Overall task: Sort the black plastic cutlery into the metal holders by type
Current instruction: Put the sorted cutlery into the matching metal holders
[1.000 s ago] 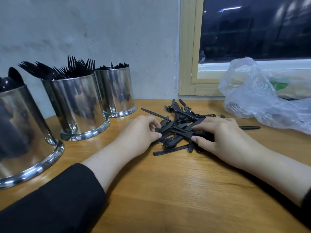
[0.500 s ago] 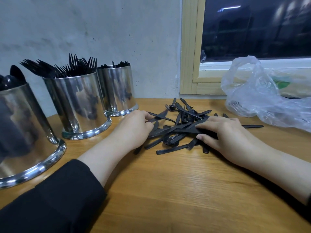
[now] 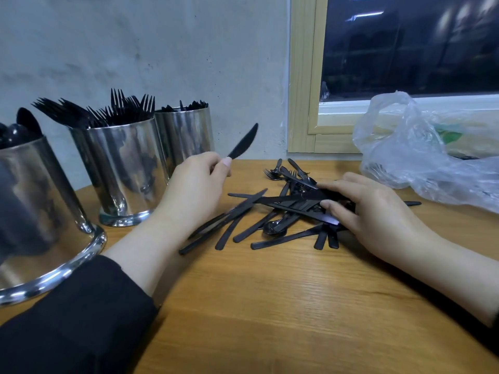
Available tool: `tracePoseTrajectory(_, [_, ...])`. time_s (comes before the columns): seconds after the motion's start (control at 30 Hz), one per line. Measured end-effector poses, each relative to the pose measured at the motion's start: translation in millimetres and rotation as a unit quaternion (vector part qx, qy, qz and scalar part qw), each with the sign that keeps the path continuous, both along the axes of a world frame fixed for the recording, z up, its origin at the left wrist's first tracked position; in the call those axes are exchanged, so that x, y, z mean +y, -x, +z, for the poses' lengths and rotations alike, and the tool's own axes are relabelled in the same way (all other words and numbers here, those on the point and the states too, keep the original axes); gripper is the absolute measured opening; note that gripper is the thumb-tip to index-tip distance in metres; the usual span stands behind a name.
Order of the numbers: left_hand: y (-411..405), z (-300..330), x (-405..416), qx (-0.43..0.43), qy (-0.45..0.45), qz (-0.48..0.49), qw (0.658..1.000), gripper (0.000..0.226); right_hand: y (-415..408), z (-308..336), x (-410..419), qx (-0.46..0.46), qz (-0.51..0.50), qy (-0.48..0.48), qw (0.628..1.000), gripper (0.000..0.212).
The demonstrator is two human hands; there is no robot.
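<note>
A pile of black plastic cutlery [image 3: 280,211] lies on the wooden table [image 3: 270,306]: knives, forks and a spoon. My left hand [image 3: 194,190] is raised above the table and grips a black knife [image 3: 243,143], blade pointing up and right, close to the far holder. My right hand [image 3: 367,211] rests on the pile's right side, fingers closed on several knives. Three metal holders stand at the left: the spoon holder [image 3: 35,211] nearest, the fork holder [image 3: 124,171] in the middle, the knife holder [image 3: 186,136] farthest.
A crumpled clear plastic bag [image 3: 421,155] lies at the right by the window frame [image 3: 302,103]. A grey wall stands close behind the holders. Bare wood stretches in front of the pile toward me.
My left hand has lifted off the pile with one knife and moved up and left toward the holders. My right hand has stayed on the pile, which has spread out.
</note>
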State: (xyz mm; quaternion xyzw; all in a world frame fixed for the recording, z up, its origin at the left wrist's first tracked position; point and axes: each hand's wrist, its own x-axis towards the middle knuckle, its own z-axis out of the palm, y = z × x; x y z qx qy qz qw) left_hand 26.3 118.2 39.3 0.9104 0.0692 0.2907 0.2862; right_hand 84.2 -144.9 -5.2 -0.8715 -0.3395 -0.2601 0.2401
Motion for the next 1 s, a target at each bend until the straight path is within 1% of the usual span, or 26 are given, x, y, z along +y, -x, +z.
tracePoseTrajectory(0.13, [4.1, -3.4, -15.1, -0.023, -0.014, -0.083, 0.996, 0.030, 0.6, 3.6, 0.9, -0.064, 0.027, -0.013, 0.998, 0.030])
tracePoseTrajectory(0.23, [2.1, -9.3, -20.1, -0.074, -0.047, -0.118, 0.989, 0.027, 0.6, 7.3, 0.3, -0.096, 0.056, -0.022, 0.994, 0.029])
tracePoseTrajectory(0.37, [1.8, -9.1, -22.4, -0.179, -0.077, -0.112, 0.974, 0.025, 1.6, 6.5, -1.7, -0.088, 0.071, -0.020, 0.993, 0.031])
tracePoseTrajectory(0.43, [3.6, -5.4, -22.9, -0.202, -0.098, -0.114, 0.968, 0.024, 1.7, 6.3, -2.1, -0.076, 0.078, -0.008, 0.994, 0.033])
tracePoseTrajectory(0.47, [4.4, -4.4, -22.6, -0.187, -0.110, -0.129, 0.968, 0.024, 1.8, 6.1, -1.9, -0.069, 0.086, -0.003, 0.994, 0.032])
tracePoseTrajectory(0.5, [5.0, -4.4, -22.6, -0.149, -0.121, -0.150, 0.970, 0.024, 2.6, 5.9, -1.4, -0.059, 0.094, -0.004, 0.994, 0.031])
tracePoseTrajectory(0.53, [5.8, -5.3, -23.1, -0.092, -0.130, -0.169, 0.973, 0.025, 3.1, 5.2, -1.1, -0.046, 0.099, -0.011, 0.994, 0.029])
tracePoseTrajectory(0.57, [6.6, -6.9, -24.3, -0.032, -0.131, -0.181, 0.974, 0.026, 3.9, 4.7, -0.5, -0.032, 0.099, -0.025, 0.994, 0.027])
tracePoseTrajectory(0.6, [6.8, -9.4, -25.6, 0.011, -0.127, -0.185, 0.974, 0.026, 4.5, 4.8, -0.1, -0.013, 0.091, -0.046, 0.995, 0.023])
tracePoseTrajectory(0.63, [6.8, -11.3, -26.8, 0.027, -0.118, -0.184, 0.975, 0.026, 4.6, 5.2, -0.7, 0.010, 0.079, -0.073, 0.994, 0.016])
tracePoseTrajectory(0.67, [6.7, -12.4, -27.6, 0.025, -0.102, -0.181, 0.978, 0.026, 4.4, 5.9, -2.1, 0.038, 0.060, -0.100, 0.992, 0.013])
tracePoseTrajectory(0.7, [5.8, -12.3, -27.2, 0.014, -0.080, -0.176, 0.981, 0.027, 3.4, 6.4, -4.3, 0.060, 0.036, -0.110, 0.991, 0.019])
tracePoseTrajectory(0.73, [4.6, -11.5, -25.8, 0.005, -0.060, -0.168, 0.984, 0.027, 1.7, 6.5, -7.4, 0.069, 0.014, -0.093, 0.993, 0.026])
tracePoseTrajectory(0.8, [3.0, -9.4, -22.3, 0.004, -0.042, -0.147, 0.988, 0.029, -2.7, 4.8, -12.9, 0.060, -0.015, 0.006, 0.998, 0.037])
tracePoseTrajectory(0.83, [2.2, -9.1, -20.5, 0.010, -0.041, -0.135, 0.990, 0.030, -3.3, 3.4, -14.2, 0.061, -0.018, 0.048, 0.997, 0.041])
tracePoseTrajectory(0.87, [2.0, -9.2, -19.4, 0.017, -0.040, -0.124, 0.991, 0.031, -4.2, 1.5, -15.0, 0.068, -0.018, 0.071, 0.995, 0.042])
tracePoseTrajectory(0.93, [2.3, -9.1, -17.7, 0.025, -0.027, -0.108, 0.993, 0.032, -4.4, -0.6, -13.9, 0.068, -0.015, 0.095, 0.993, 0.039])
tracePoseTrajectory(1.0, [2.2, -8.1, -16.0, 0.023, -0.009, -0.100, 0.995, 0.034, -4.7, -2.3, -11.5, 0.045, -0.020, 0.121, 0.991, 0.032])
